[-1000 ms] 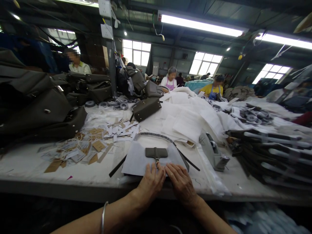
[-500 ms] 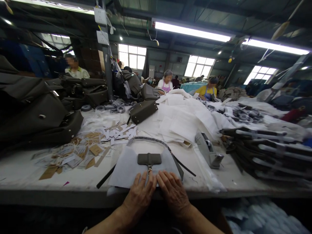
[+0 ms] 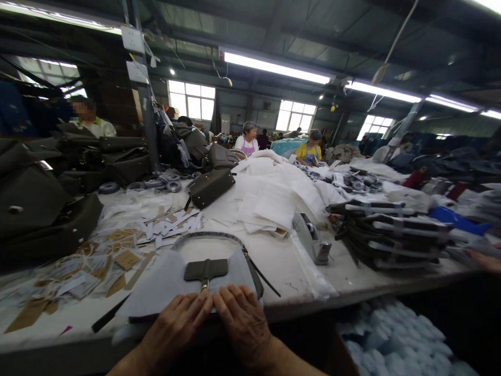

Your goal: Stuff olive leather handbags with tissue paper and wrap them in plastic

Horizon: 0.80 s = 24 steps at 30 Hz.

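Note:
A dark olive handbag (image 3: 256,282) lies on the table, its front covered by a sheet of white paper (image 3: 154,284). Over the paper sits a T-shaped olive flap (image 3: 206,269) with a gold clasp (image 3: 204,285). The wrapped handle (image 3: 207,236) arches behind it. My left hand (image 3: 176,318) is closed at the bag's near edge, its fingertips just below the clasp. Close beside it, my right hand (image 3: 242,318) has its fingers bent over the same edge. Both thumbs are mostly hidden.
Tags (image 3: 125,258) and paper strips (image 3: 172,224) lie left, near dark bags (image 3: 43,209). A tape dispenser (image 3: 309,237) stands right, beside stacked wrapped dark pieces (image 3: 395,240). White sheets (image 3: 270,193) are heaped behind. Another person's hand (image 3: 485,260) shows at the right edge.
The view has turned to the right, so the bag and table things appear further left. Another person's hand has come into view at the right. My hands stay at the bag's near edge.

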Available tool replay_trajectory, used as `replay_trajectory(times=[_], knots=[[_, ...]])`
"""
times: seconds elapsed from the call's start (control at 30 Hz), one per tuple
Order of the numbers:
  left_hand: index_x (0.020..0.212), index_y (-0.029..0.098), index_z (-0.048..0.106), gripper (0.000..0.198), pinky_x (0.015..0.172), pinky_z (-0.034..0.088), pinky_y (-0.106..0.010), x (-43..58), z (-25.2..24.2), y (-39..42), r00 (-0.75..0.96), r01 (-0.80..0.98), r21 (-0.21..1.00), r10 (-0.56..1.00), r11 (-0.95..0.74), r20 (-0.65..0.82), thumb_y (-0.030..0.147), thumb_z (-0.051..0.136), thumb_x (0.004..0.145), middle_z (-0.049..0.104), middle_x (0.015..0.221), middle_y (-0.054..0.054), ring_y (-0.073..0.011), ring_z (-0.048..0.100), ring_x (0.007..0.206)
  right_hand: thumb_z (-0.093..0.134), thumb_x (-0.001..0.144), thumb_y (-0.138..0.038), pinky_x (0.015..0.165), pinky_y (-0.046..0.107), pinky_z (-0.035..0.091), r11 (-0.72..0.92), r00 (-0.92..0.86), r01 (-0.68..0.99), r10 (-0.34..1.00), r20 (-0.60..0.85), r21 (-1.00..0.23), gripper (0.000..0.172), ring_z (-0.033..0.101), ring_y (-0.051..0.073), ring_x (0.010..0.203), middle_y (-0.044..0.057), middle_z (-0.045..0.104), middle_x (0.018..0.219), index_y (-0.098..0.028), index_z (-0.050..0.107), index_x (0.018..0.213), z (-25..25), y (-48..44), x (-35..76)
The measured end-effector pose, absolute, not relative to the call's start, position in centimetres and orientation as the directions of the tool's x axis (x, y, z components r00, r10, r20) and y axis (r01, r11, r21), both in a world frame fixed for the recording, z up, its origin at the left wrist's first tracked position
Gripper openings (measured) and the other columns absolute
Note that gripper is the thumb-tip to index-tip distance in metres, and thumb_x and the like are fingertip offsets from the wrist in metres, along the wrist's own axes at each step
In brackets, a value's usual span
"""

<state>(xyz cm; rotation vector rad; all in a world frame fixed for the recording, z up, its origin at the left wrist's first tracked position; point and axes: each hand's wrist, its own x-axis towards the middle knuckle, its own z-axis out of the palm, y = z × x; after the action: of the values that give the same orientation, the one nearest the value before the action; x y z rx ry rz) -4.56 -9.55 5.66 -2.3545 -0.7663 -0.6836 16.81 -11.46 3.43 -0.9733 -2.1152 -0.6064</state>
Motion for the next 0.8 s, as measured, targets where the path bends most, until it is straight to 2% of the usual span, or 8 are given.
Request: replay_trajectory(times=[0.2,0.37,0.5,0.67,0.8], knots=[[0.129,0.017,0.055,0.043,0.092,0.044,-0.033,-6.8,4.8,-8.9,0.725,0.635,-0.341,0.382,-0.693,0.574,0.003,0.035,0.093,0.064,0.123,-0.010,-0.0194,0.061,0.103,0.035,0.101,-0.019,0.094,0.040,0.042,0.607,-0.485,0.780,0.438,0.757,0.149,0.036,0.059,0.023,0.104,0.009,0.067,0.114,-0.014,0.056,0.129,2.9,-10.0,15.1],[0.124,0.019,0.058,0.042,0.102,0.038,-0.037,-5.1,4.3,-10.2,0.591,0.767,-0.302,0.439,-0.566,0.677,0.006,0.031,0.095,0.065,0.123,-0.008,-0.0191,0.059,0.111,0.037,0.097,-0.016,0.086,0.040,0.044,0.682,-0.563,0.711,0.408,0.719,0.169,0.034,0.060,0.025,0.094,0.013,0.068,0.110,-0.011,0.058,0.124,4.1,-9.7,15.7],[0.122,0.017,0.059,0.038,0.106,0.033,-0.037,-3.2,5.1,-10.6,0.537,0.821,-0.305,0.473,-0.483,0.699,0.014,0.029,0.099,0.066,0.121,-0.008,-0.0185,0.055,0.119,0.036,0.096,-0.012,0.079,0.039,0.045,0.735,-0.599,0.659,0.384,0.703,0.159,0.035,0.059,0.024,0.088,0.014,0.069,0.107,-0.008,0.057,0.124,5.9,-8.9,16.4],[0.121,0.015,0.060,0.036,0.101,0.036,-0.041,-2.4,6.8,-8.9,0.503,0.853,-0.323,0.480,-0.410,0.719,0.011,0.032,0.098,0.065,0.121,-0.010,-0.0223,0.058,0.114,0.041,0.091,-0.013,0.075,0.038,0.045,0.760,-0.617,0.635,0.389,0.684,0.140,0.037,0.059,0.023,0.084,0.013,0.069,0.105,-0.008,0.055,0.125,7.8,-7.4,16.5],[0.116,0.013,0.062,0.037,0.093,0.041,-0.038,-2.9,7.5,-7.5,0.568,0.803,-0.362,0.422,-0.473,0.707,0.006,0.032,0.096,0.069,0.113,-0.009,-0.0212,0.063,0.098,0.048,0.086,-0.017,0.074,0.039,0.046,0.749,-0.608,0.659,0.478,0.633,0.068,0.034,0.059,0.024,0.084,0.011,0.069,0.103,-0.012,0.057,0.118,9.3,-7.2,16.2]])
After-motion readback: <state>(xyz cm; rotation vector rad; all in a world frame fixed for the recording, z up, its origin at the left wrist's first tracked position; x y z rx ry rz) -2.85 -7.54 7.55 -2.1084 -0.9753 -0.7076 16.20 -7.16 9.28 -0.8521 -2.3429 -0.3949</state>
